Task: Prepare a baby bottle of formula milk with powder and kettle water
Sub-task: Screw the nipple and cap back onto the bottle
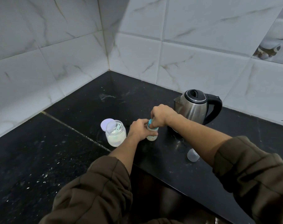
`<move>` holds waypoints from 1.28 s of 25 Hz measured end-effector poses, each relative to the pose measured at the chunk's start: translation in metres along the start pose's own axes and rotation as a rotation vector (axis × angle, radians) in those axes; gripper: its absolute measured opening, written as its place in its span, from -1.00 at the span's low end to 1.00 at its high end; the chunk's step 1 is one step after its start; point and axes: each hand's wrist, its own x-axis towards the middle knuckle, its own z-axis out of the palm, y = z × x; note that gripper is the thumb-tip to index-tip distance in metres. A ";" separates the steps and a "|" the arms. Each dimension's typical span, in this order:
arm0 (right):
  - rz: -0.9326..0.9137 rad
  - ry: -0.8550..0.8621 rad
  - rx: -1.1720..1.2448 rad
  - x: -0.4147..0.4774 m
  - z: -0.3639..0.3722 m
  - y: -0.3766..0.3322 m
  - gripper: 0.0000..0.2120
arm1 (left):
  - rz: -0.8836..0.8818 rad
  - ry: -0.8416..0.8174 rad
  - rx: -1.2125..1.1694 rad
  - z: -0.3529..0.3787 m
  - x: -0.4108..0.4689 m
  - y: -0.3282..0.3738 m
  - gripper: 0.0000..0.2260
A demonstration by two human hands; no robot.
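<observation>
Bottle (152, 134) upright on black counter (69, 159), between open powder jar (115, 135) and kettle (196, 106). Left hand (140, 129) grip clenched round bottle body. Right hand (161, 116) grip closed on teal collar (151, 122) from above. Jar lid (105, 124) flat behind jar, scoop (117, 127) inside. Clear cap (192, 155) lying near counter edge.

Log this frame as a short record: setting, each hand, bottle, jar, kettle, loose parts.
setting: black counter in a tiled corner
left hand: grips the bottle body
right hand: on the bottle's blue collar
bottle: upright on the counter
jar: open, powder and scoop inside
lid: behind the jar
kettle: lid closed, right of bottle
clear cap: lying near the counter edge
</observation>
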 end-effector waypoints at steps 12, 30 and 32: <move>0.023 0.042 -0.041 0.000 0.003 -0.001 -0.50 | -0.035 0.008 -0.043 0.004 0.000 -0.003 -0.63; -0.016 -0.018 -0.073 0.007 0.001 0.003 -0.57 | -0.026 0.018 -0.083 0.003 -0.001 -0.004 -0.60; -0.002 0.010 -0.076 0.008 0.003 0.002 -0.56 | -0.029 0.023 -0.092 0.005 -0.002 -0.005 -0.60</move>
